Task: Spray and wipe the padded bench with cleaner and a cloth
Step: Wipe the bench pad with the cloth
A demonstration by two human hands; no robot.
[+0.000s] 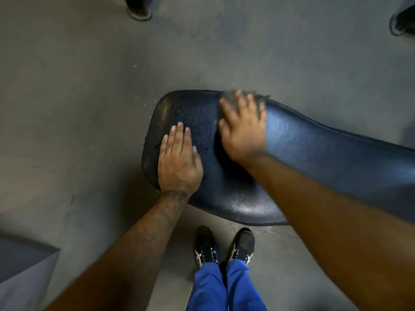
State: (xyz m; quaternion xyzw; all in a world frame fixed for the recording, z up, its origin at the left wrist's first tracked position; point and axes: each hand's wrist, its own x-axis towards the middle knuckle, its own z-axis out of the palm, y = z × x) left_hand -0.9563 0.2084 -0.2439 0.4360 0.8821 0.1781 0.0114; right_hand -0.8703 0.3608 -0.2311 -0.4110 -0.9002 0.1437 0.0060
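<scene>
Bench (303, 149) padding ran lengthwise rightward; right hand (241, 129), fingers spread, pressed the cloth (260, 98) at its far edge, left hand (178, 160) flat beside unwiped droplets (179, 111).

I see the bench (303, 153) running from centre out past the right edge, its pad blocking any low pass there. My left hand (178, 162) lies flat on the near left end; my right hand (243, 129) presses the cloth (258, 97) at the far rim, leaving a narrow strip of wet pad between them. Floor (89, 86) lies open left of and beyond the bench. A dark foot (139, 10) stands top centre, another (402, 21) top right, a grey block (22, 265) at lower left. My shoes (224, 245) stand just beside the near rim.
</scene>
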